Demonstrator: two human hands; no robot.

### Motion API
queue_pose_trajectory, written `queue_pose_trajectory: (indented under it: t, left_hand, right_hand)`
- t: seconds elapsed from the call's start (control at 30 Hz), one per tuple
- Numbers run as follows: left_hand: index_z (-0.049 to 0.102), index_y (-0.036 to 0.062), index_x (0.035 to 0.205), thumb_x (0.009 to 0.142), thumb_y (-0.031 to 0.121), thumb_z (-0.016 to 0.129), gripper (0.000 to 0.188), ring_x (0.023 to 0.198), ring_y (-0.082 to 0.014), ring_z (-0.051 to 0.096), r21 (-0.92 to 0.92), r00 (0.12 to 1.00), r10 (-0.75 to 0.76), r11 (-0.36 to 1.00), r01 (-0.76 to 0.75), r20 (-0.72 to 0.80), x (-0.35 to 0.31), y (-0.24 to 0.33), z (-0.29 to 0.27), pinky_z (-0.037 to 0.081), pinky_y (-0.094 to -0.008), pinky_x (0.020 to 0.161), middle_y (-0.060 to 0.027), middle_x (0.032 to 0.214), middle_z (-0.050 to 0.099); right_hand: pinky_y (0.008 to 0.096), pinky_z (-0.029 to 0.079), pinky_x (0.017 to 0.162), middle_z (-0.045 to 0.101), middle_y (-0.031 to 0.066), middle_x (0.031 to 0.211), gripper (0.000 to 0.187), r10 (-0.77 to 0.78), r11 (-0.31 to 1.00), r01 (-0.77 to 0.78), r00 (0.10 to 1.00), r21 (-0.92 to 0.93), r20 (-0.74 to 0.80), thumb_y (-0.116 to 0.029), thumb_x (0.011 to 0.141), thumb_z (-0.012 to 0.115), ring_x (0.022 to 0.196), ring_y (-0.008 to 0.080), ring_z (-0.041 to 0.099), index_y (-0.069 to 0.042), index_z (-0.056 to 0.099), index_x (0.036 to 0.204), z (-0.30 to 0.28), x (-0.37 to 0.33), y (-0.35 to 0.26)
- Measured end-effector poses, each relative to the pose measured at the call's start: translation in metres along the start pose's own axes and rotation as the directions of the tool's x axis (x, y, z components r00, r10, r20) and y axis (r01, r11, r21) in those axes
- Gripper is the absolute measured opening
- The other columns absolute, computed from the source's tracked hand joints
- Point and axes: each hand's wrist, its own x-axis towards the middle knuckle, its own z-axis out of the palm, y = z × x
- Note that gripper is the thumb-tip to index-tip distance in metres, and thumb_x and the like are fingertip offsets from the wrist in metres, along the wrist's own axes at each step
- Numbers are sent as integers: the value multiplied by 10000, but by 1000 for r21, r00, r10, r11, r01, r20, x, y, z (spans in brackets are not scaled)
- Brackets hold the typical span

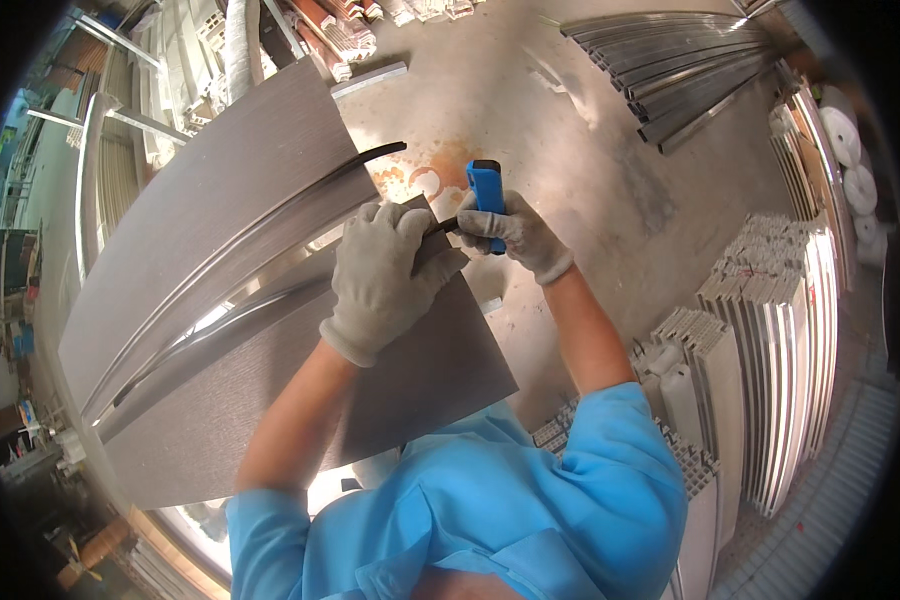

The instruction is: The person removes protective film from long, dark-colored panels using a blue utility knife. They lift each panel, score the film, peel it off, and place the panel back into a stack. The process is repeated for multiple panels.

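Observation:
In my right hand (520, 232) is a blue and black hand tool (487, 190), held upright; its shape is like a cutter, but no blade shows. The same gloved fingers pinch the end of a black strip (448, 226) at the near panel's right edge. My left hand (380, 275), also gloved, lies over the strip and the near grey panel (440, 345), its fingers curled over the far edge. What the left fingers grip underneath is hidden. From there the strip runs left along the panel. Beyond it lies a second grey panel (220, 170) with another black strip (382, 152) along its near edge.
Dark metal tubes (680, 65) lie on the floor at the far right. Bundled light profiles (770, 330) stand at the right, near white rolls (840, 135). Racks of long profiles (120, 170) fill the far left. Reddish-brown profiles (315, 20) are stacked at the back.

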Motion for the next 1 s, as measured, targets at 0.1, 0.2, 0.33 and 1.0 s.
queue_pose_trajectory:
  t: [0.1, 0.2, 0.33, 1.0]
  left_hand:
    - [654, 66, 941, 751, 353, 798, 373, 915, -333, 584, -1, 999, 15, 1000, -15, -53, -1, 1, 0, 468, -456, 774, -111, 915, 629]
    - [655, 72, 945, 746, 357, 797, 375, 916, -336, 587, -3, 1000, 24, 1000, -24, 14, 1, 1, -1, 474, -456, 772, -112, 938, 634]
    - [650, 72, 944, 746, 362, 792, 378, 929, -334, 595, -4, 999, 35, 999, -35, -21, 0, 4, -4, 485, -453, 787, -114, 965, 638]
    - [654, 77, 891, 850, 36, 692, 70, 828, -240, 580, 314, 971, -191, 921, 229, -147, -173, -136, -148, 496, -377, 702, -60, 830, 615]
  right_hand:
    - [222, 405, 551, 602, -7, 697, 264, 19, 997, -20, 1000, -69, -1, -329, 940, 701, 609, 69, 536, -68, 703, 905, -1, -2, -4]
    - [229, 411, 559, 601, -7, 705, 263, 37, 997, -40, 999, -73, -34, -328, 941, 699, 616, 72, 536, -69, 693, 900, 2, -6, -10]
    - [235, 416, 565, 596, -7, 709, 268, 64, 985, -71, 997, -159, -46, -329, 941, 697, 620, 74, 535, -68, 677, 885, 6, -12, -22]
    - [323, 508, 724, 681, 75, 861, 495, -96, 590, 167, 986, -790, 137, -468, 969, 603, 806, 177, 653, -36, 624, 1209, 23, 5, -118]
